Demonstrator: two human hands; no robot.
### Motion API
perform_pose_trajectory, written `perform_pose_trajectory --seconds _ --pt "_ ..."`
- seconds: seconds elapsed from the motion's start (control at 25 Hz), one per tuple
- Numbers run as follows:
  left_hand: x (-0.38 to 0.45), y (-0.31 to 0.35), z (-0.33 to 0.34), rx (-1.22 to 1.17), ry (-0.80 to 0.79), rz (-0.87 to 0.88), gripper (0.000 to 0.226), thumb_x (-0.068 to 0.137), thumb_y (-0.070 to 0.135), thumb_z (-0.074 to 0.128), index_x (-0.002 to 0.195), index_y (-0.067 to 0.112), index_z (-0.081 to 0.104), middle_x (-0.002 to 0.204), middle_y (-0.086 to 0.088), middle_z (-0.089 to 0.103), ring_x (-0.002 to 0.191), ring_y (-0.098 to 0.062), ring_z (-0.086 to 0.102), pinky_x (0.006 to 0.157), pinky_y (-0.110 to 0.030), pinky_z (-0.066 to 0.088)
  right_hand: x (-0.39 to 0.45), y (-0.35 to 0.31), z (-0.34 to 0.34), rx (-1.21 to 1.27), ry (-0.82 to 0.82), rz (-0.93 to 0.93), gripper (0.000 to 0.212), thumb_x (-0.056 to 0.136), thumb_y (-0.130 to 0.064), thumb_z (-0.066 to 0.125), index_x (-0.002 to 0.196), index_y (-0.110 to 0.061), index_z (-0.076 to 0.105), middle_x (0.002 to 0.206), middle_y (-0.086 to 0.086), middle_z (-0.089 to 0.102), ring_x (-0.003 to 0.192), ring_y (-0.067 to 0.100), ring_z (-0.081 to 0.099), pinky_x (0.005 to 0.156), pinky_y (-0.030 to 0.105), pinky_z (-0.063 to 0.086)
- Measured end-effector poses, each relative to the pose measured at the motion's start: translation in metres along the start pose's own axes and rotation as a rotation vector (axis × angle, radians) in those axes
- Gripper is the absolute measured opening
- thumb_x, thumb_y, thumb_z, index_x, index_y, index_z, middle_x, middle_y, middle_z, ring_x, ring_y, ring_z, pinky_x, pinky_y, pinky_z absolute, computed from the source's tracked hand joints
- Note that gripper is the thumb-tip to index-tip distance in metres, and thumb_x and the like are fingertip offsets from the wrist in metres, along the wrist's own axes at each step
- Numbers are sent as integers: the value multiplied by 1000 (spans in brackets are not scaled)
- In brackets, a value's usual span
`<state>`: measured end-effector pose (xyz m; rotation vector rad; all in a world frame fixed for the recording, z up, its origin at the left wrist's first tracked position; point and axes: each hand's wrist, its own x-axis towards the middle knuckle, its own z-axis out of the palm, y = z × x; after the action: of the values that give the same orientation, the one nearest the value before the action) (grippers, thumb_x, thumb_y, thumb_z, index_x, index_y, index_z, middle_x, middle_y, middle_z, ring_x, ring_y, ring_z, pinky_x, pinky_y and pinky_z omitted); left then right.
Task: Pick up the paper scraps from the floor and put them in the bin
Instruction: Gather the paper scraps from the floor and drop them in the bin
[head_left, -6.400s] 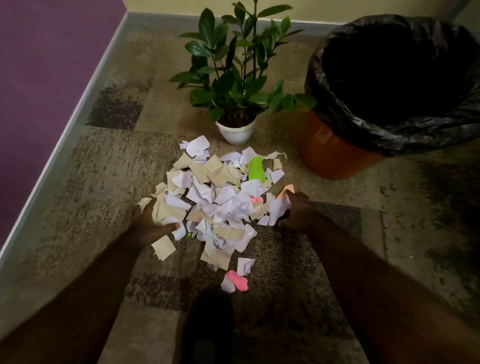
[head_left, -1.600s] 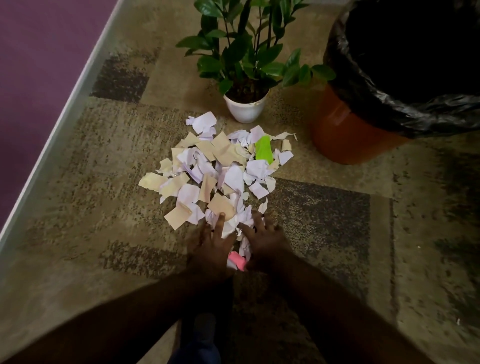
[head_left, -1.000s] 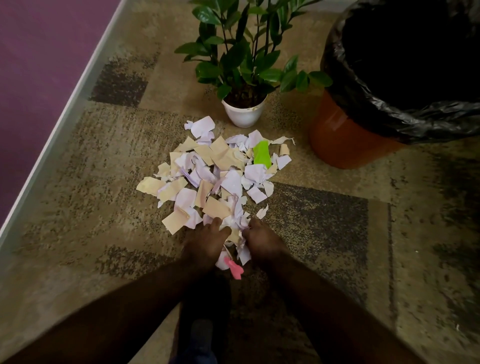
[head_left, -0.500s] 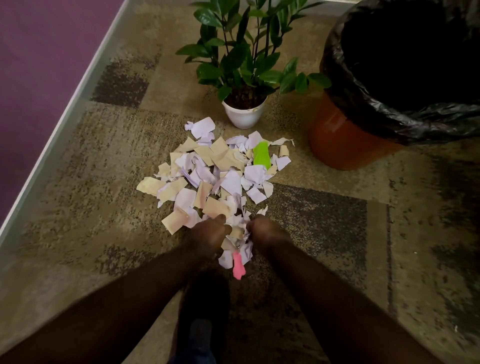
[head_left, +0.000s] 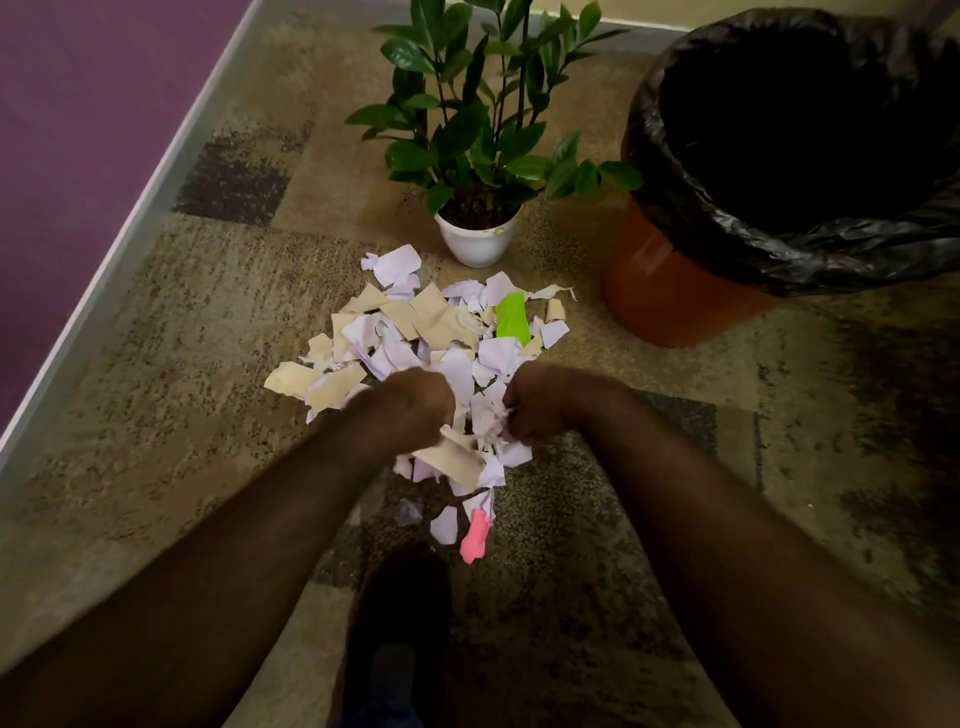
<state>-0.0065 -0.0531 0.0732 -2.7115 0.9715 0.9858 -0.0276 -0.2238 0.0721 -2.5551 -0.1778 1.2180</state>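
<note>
Here, at the bottom centre of the frame, one dark shoe (head_left: 400, 639) stands on the patterned carpet (head_left: 156, 415), just below a lone pink scrap (head_left: 475, 535) that hangs at the tail of a lifted bunch. Above it, mid-frame, the left hand (head_left: 415, 402) and the right hand (head_left: 535, 402) are both curled tight around a clump of paper scraps (head_left: 467, 457), white and tan pieces spilling down between the two fists. Beyond the knuckles the rest of the pile (head_left: 415, 332) lies on the floor, too many overlapping pieces to count, with one bright green scrap (head_left: 511, 317) at its right edge. Farther up, one potted plant (head_left: 478, 156) in a white pot stands just behind the heap. At the upper right sits the single orange bin (head_left: 670, 296) with its black liner (head_left: 779, 249); its inside is too dark to tell whether anything has landed there. By the look of things the job is early: one handful gathered, none visibly binned, and most of the scraps left on the carpet.
</note>
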Motion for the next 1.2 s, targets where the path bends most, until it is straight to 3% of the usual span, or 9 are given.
perform_pose_trajectory --seconds 0.12,0.24,0.44,0.56,0.68,0.84,1.0,1.12,1.2 --pt "-10 1 -38 -140 53 -7 21 80 21 73 101 17 72 99 2 70 78 -11 64 69 -18 40 -20 7 -32 199 -20 66 16 85 -17 71 75 -13 59 79 5 74 64 17 68 65 24 53" --pt "-24 5 -80 -205 155 -13 17 77 21 75 94 20 72 61 21 51 50 6 47 50 -9 35 -49 10 -62 455 27 100 30 84 -4 72 66 -13 49 69 10 64 70 25 66 76 36 58" --pt "-50 19 -147 -224 339 26 14 77 23 76 86 32 68 75 21 51 69 1 50 54 -15 30 -119 21 -115 599 204 121 13 78 -6 75 82 -2 64 66 5 72 56 9 70 49 19 57" --pt "-66 31 -179 -260 423 84 20 77 23 74 78 38 60 72 21 52 67 2 50 53 -17 32 -158 33 -136 528 358 106 21 75 -16 79 90 -4 73 79 5 77 68 9 73 57 19 59" --pt "-68 42 -201 -318 581 123 18 78 20 72 85 33 62 74 19 53 68 2 52 54 -16 36 -187 53 -147 592 506 108 15 72 -21 79 84 -12 76 74 0 77 62 4 71 50 15 53" --pt "-39 62 -222 -482 895 147 20 88 23 64 108 26 63 100 10 59 82 -2 59 62 -15 46 -201 92 -147 514 811 240 22 74 -33 80 85 -15 76 83 9 76 78 18 71 74 30 56" --pt "20 96 -234 -598 1120 195 19 90 26 59 107 19 66 103 6 66 95 -3 61 76 -17 53 -175 122 -129 571 1088 367 28 79 -30 78 83 -3 72 75 15 72 57 3 51 48 14 38" --pt "60 127 -232 -579 1174 196 18 88 24 64 105 22 68 107 5 68 91 0 58 68 -2 45 -148 135 -116 676 1275 452 24 75 -32 81 82 -10 74 63 -4 62 59 0 51 53 19 40" --pt "83 142 -227 -557 1125 215 17 85 20 67 100 23 71 107 3 69 92 -6 62 76 -14 53 -134 141 -110 703 1322 513 33 69 -32 84 93 -10 76 77 1 65 73 8 55 63 27 45"
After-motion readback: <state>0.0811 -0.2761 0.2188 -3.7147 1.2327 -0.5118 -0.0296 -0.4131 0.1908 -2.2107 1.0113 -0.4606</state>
